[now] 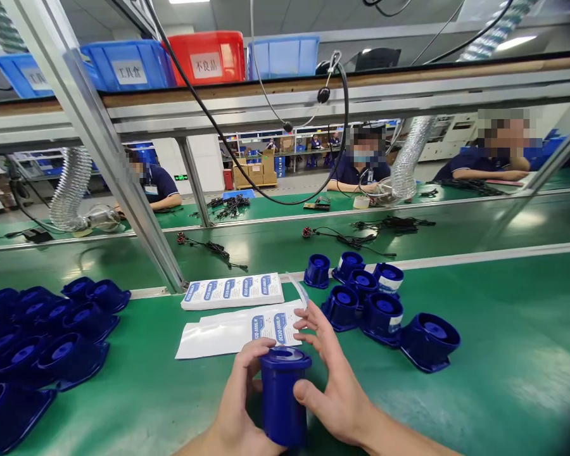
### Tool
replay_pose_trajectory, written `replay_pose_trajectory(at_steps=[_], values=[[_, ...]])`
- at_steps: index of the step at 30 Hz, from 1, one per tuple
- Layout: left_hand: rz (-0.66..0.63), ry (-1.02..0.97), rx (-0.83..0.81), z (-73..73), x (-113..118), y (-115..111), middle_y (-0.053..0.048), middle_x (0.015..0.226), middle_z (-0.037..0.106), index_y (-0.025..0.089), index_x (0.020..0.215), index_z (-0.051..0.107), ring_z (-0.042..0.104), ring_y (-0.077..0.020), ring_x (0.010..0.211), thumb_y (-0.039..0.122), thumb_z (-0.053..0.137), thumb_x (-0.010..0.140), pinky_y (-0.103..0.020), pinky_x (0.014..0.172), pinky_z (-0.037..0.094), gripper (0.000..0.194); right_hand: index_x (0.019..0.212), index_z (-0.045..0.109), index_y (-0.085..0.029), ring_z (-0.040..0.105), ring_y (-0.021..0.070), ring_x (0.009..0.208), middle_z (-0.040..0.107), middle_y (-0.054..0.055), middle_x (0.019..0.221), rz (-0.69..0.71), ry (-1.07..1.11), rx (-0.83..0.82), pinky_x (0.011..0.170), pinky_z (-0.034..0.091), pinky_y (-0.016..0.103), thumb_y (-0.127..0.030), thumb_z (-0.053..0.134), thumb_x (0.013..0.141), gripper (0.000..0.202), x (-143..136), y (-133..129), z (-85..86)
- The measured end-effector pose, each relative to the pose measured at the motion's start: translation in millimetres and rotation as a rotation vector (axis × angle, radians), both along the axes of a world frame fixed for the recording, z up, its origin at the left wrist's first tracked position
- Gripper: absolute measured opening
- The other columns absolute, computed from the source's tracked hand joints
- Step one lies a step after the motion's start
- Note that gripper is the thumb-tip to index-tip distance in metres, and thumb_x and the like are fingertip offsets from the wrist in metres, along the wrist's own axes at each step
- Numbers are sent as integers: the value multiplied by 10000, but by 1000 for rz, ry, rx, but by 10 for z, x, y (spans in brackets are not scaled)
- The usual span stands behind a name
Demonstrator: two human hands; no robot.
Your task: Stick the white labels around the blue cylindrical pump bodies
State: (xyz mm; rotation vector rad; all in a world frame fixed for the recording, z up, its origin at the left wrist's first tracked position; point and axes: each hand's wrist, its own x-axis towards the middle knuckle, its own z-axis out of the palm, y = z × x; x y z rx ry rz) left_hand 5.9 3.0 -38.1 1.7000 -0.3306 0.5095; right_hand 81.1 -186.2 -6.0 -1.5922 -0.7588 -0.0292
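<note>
Left hand (240, 405) grips dark-blue plastic cylinder housing (281, 396), bottom centre; right hand (330, 373) spread, thumb pressing. Keep housing steady w/ label square.

Dark blue plastic housing (282, 396), roughly cylindrical, standing upright at 6 o'clock. Open, rimmed top facing up. Possibly glossy; lower edge hidden.

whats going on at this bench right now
A person holds a dark blue plastic cylinder-shaped housing upright over the green bench; the left hand wraps its side and the right hand rests against it, fingers spread. White sheets of blue-printed labels lie just behind. More blue housings are piled at the left and clustered at the right. Other people sit across the line.
</note>
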Motion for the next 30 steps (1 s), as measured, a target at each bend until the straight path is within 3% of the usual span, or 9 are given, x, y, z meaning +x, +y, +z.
replay_pose_trajectory(at_steps=[2,5,8,11,14,18,22,26,30], values=[[7,14,13,79,-11,-20,-132,1479,526,395,1417,435,677,-406,1285,314,956,658,-468,880,681,924,1714,-60,-280,343,472,1530,185,226,1717,30,36,-122,1242,337,672,-759,847,751,1407,-24,7,-6],[48,114,-39,203,4,16,-131,1484,536,366,1407,433,668,-384,1305,341,992,651,-446,931,669,940,1657,-275,-317,115,548,1608,-22,245,1753,236,-40,-314,1253,234,752,-699,1002,530,1746,-26,-14,-72],[90,173,-59,280,29,66,-157,1501,535,319,1426,420,641,-384,1340,326,975,686,-425,935,663,925,1645,-302,-328,44,554,1619,-84,240,1763,300,-124,-301,1259,203,759,-687,1014,524,1767,24,-53,-144],[99,148,-51,294,32,73,-167,1486,538,299,1414,427,639,-384,1334,321,998,648,-428,948,656,956,1677,-218,-309,147,516,1619,24,228,1771,130,-122,-165,1276,214,731,-713,962,626,1631,94,-102,-129],[98,155,-58,296,24,57,-170,1479,541,303,1411,422,628,-386,1343,293,986,656,-432,943,651,943,1706,-88,-307,259,467,1599,319,196,1703,-18,-272,-104,1290,224,693,-687,819,843,1308,127,-177,-41],[101,147,-114,318,31,63,-135,1466,556,330,1413,413,585,-383,1389,232,933,692,-444,975,634,894,1709,-77,-356,433,436,1517,636,135,1484,62,-522,-83,1268,266,669,-711,685,938,1141,104,-260,27],[64,95,-149,321,51,99,-100,1437,576,345,1421,417,604,-355,1356,195,916,671,-466,1050,601,914,1705,-114,-374,429,446,1526,638,126,1515,195,-560,-164,1278,179,706,-738,659,938,1148,109,-239,-7],[101,109,-117,294,64,146,-96,1424,580,340,1421,441,619,-357,1320,171,910,628,-426,964,635,937,1703,-74,-407,279,450,1594,656,94,1491,159,-685,-184,1292,128,711,-709,827,817,1299,166,-169,-57],[74,111,-97,261,52,145,-93,1437,574,342,1439,461,632,-368,1305,148,886,613,-413,904,656,950,1708,-16,-404,359,447,1540,660,110,1438,118,-757,-198,1303,141,710,-696,905,730,1375,196,-105,-93]])
